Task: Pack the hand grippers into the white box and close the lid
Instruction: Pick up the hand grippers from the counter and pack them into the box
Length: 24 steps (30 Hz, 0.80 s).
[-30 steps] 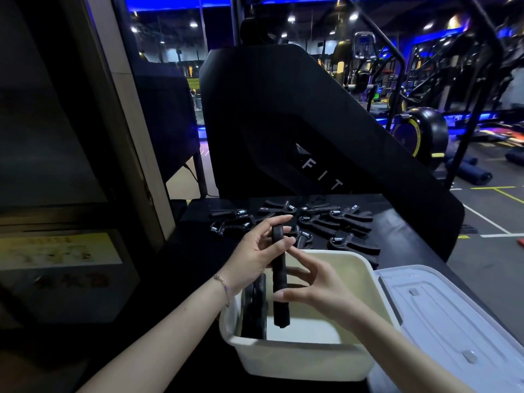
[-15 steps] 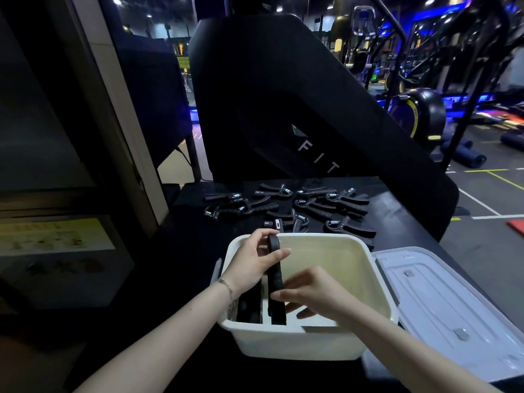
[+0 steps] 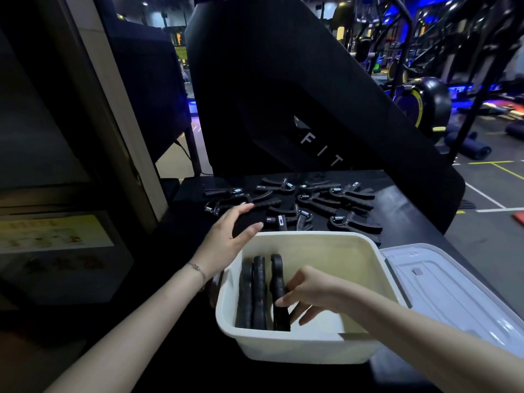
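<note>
Left hand (image 3: 226,239) hovers, fingers spread (empty); right hand (image 3: 309,293) pinches a gripper (image 3: 279,290) in the box (image 3: 312,347).

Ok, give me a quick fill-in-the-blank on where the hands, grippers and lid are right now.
1. The right hand is inside the white box, touching the ____ of three upright grippers.
2. The left hand reaches, fingers open, toward the loose grippers on the ____ table.
3. The lid lies to the ____ of the box.

Missing words: rightmost; black; right
</note>
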Each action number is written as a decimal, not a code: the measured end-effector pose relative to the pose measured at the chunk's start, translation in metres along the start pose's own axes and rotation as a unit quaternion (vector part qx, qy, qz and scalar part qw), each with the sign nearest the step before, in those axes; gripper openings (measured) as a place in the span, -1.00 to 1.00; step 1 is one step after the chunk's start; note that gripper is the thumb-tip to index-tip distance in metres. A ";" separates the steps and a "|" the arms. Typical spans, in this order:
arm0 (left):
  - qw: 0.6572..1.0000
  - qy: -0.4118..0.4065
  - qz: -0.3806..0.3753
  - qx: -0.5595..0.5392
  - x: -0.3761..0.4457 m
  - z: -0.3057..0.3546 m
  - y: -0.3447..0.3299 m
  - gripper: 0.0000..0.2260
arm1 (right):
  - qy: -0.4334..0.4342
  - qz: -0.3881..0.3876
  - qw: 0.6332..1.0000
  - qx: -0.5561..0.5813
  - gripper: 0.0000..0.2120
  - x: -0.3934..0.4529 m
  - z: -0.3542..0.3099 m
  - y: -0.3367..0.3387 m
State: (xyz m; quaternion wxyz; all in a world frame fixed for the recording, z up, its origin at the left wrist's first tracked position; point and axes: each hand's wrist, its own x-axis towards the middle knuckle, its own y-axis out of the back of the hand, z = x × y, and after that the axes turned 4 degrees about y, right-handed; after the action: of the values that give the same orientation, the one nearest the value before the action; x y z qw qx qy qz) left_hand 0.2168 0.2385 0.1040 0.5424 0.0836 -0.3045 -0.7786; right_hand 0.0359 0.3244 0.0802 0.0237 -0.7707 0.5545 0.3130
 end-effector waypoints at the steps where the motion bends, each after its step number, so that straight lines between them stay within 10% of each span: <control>1: 0.999 -0.013 -0.004 0.048 0.002 -0.006 0.003 -0.45 | -0.003 -0.007 1.000 -0.004 -0.74 0.003 -0.002 -0.002; 24: 0.856 -0.140 -0.175 0.465 0.132 -0.047 -0.021 -0.40 | -0.012 -0.093 0.996 0.007 -0.83 0.029 -0.002 -0.001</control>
State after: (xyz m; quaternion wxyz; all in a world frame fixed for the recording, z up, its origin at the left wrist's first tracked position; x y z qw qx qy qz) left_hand 0.1696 0.1071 0.0805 0.2464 0.2678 -0.6842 -0.6321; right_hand 0.0436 0.2994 0.0667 0.0648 -0.8152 0.4819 0.3147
